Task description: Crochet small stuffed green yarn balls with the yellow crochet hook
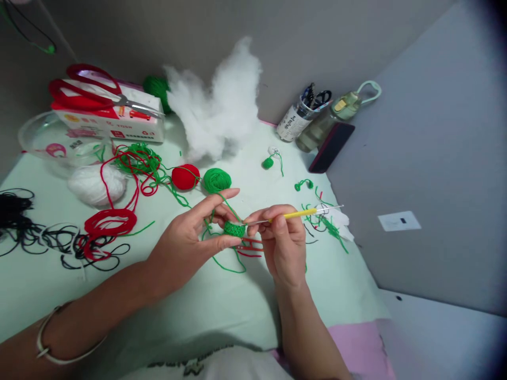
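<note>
Right hand (285, 248) closed on yellow-handled crochet hook (299, 214), long axis nearly crosswise, one tip pointing left at green crocheted piece (234, 229), other end right and slightly higher, left hand (188, 237) gripping that piece above table (336, 295), green yarn ball (216, 180) beyond, white stuffing (225, 100) behind.

1 pale bangle (44, 352) circles the left forearm (99, 303); the shirt (237, 365) seems white, dark-lettered.
</note>
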`<action>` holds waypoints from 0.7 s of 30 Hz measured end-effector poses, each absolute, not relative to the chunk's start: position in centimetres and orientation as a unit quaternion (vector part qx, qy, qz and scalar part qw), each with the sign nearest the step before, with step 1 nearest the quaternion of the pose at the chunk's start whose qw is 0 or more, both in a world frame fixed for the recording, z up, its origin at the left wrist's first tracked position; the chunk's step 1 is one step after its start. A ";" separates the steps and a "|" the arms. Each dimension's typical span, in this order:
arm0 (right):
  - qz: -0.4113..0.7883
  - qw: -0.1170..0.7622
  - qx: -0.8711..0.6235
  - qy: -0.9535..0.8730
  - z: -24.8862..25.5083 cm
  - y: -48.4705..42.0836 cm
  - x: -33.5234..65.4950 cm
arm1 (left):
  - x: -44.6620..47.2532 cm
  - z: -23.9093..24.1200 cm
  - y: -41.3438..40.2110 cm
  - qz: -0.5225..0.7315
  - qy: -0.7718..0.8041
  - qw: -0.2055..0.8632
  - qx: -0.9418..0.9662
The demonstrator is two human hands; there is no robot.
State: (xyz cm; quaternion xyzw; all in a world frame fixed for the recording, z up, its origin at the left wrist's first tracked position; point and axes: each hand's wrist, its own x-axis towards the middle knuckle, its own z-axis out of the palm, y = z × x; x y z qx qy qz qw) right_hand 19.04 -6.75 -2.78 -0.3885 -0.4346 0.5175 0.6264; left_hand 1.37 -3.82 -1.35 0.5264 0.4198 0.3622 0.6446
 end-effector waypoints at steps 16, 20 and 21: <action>0.263 0.560 -0.384 -0.685 -2.4 -7.2 19.9 | 1.2 -1.6 -3.5 0.338 0.450 0.617 0.550; 0.339 0.580 -0.403 -0.621 -2.1 -7.3 19.8 | 1.1 -1.4 -3.6 0.340 0.439 0.623 0.551; 0.356 0.581 -0.408 -0.607 -1.9 -7.3 19.9 | 1.0 -1.4 -3.6 0.339 0.437 0.622 0.553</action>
